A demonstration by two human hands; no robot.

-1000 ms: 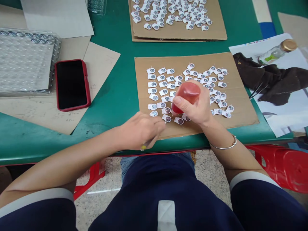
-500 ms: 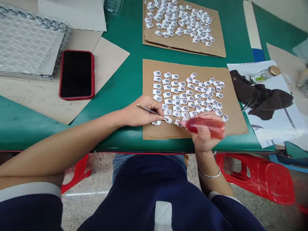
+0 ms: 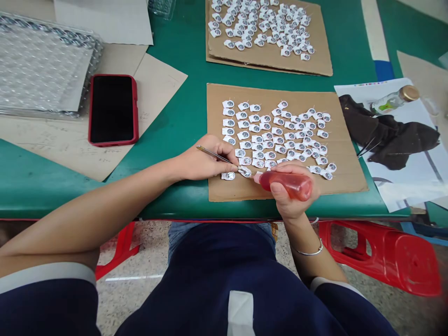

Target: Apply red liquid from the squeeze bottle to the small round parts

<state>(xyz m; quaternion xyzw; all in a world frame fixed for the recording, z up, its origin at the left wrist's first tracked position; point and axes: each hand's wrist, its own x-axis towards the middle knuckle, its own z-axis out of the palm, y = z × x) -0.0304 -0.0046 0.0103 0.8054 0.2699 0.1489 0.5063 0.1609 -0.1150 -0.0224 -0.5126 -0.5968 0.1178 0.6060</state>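
My left hand (image 3: 210,158) is closed on slim metal tweezers (image 3: 214,154), whose tip is at a small white tag (image 3: 244,171) with a round dark print, near the front edge of a cardboard sheet (image 3: 346,179). In my right hand (image 3: 292,196) is a squeeze bottle of red liquid (image 3: 287,185), tilted with its nozzle pointing left, a little right of that tag. Another white tag (image 3: 228,176) lies just left of it. Rows of similar tags cover much of the cardboard behind my hands. Some tags are hidden under my right hand and the bottle.
A second cardboard stack (image 3: 259,59) with many tags lies behind. At left are a red-cased phone (image 3: 112,109) and a bubble-patterned plastic pack (image 3: 38,70). At right, a glass jar (image 3: 395,99) and dark cloth (image 3: 395,140) rest on white paper. A red stool (image 3: 416,263) stands below.
My right hand and the bottle have moved left, and the nozzle is closer to the tag at the tweezers. My left hand has barely moved. The view has shifted slightly.
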